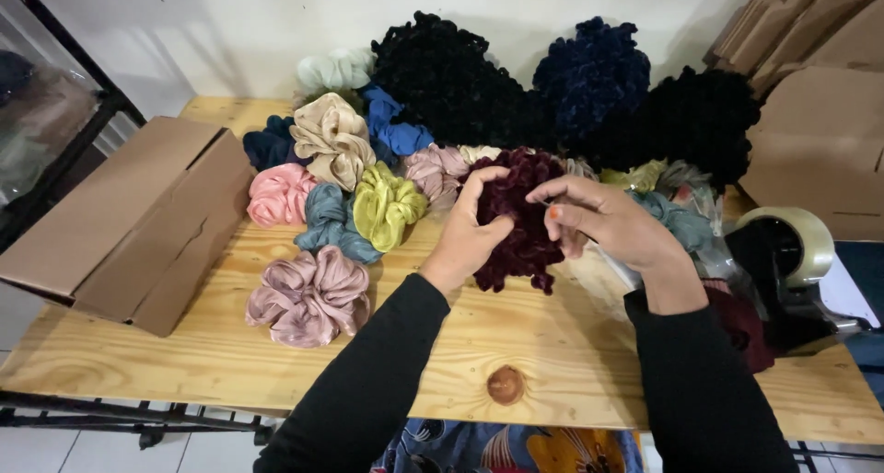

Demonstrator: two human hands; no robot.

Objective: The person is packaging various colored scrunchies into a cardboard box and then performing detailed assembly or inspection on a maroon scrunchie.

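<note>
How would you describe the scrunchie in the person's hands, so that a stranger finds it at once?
Start at the wooden table and its heap of scrunchies along the wall. At the heap's front, the left hand and right hand both grip one dark burgundy velvet scrunchie. Its neighbours are pale satin or black and navy; only this one is wine-red and fuzzy.

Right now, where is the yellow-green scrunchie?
In the head view, the yellow-green scrunchie lies on the wooden table, left of the left hand, between the grey-blue scrunchie and the maroon scrunchie.
</note>
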